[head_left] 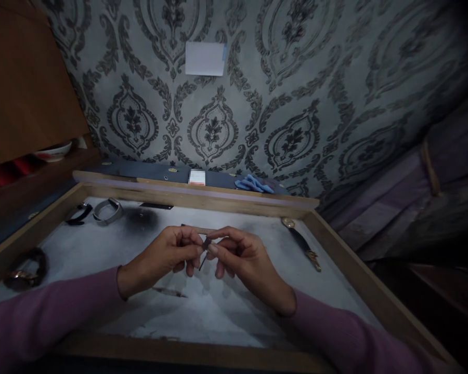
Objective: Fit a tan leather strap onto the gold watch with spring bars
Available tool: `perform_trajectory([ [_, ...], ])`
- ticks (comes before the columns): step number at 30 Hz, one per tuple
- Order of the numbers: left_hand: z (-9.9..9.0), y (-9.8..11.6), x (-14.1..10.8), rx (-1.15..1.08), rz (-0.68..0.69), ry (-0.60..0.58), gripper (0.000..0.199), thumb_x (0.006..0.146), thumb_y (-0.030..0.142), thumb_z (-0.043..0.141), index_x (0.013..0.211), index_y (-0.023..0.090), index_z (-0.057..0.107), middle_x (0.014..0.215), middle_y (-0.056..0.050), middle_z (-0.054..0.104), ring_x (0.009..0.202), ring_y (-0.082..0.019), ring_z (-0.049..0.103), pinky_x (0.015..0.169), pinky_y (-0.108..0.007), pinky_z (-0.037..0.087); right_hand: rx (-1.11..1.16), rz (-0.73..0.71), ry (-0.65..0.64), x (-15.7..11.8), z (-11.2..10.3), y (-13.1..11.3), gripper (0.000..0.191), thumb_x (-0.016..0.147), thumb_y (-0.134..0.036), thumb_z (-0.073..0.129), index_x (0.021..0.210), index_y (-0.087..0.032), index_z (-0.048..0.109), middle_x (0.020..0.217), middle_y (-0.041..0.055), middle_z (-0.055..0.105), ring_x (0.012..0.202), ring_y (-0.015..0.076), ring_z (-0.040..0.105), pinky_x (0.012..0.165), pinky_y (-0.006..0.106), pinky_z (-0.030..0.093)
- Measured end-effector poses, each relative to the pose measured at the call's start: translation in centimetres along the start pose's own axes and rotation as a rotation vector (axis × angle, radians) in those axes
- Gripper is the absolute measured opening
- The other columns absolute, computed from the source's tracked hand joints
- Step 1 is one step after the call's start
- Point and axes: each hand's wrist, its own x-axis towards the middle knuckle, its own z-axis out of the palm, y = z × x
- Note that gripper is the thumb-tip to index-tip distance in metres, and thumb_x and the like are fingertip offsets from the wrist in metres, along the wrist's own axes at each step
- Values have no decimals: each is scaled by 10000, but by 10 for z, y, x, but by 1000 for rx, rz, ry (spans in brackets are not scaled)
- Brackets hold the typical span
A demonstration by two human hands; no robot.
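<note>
Over the middle of the white-bottomed tray (pixel 347 254), my left hand (pixel 175 252) and my right hand (pixel 239 252) meet with pinched fingertips. Between them is a small dark piece (pixel 206 243), its kind too small to make out. A thin dark strip (pixel 203 261) hangs down below it. Fingers of both hands cover part of the piece. Just behind the fingers shows a narrow brownish strip (pixel 198 229). A slim pen-like tool (pixel 169 292) lies on the tray bottom, nearer to me, below my left hand.
At the tray's left are a dark-strapped watch (pixel 79 214), a silver watch (pixel 107 212) and a dark bracelet-like watch (pixel 25 272). On the right lies a watch with a dark strap (pixel 302 241). A blue cloth (pixel 253 183) and small box (pixel 197 177) sit behind the raised wooden rim.
</note>
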Motion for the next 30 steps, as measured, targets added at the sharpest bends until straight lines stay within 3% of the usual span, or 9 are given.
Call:
perform_trajectory([
  [16, -2, 0, 0, -12, 0, -42, 169, 689, 293, 652, 744, 164, 558, 537, 49, 578, 423, -69, 485, 397, -186, 236, -27, -71, -14, -2, 0, 0, 249, 827, -299, 690, 1030, -167, 631, 670, -21, 660, 443, 63, 587, 412, 160, 431],
  [30, -2, -1, 1, -20, -8, -44, 162, 684, 282, 652, 757, 166, 566, 542, 47, 576, 429, -66, 489, 402, -189, 225, -43, -109, -18, -2, -1, 1, 213, 823, -326, 691, 963, -172, 646, 660, -19, 647, 434, 71, 580, 418, 173, 451],
])
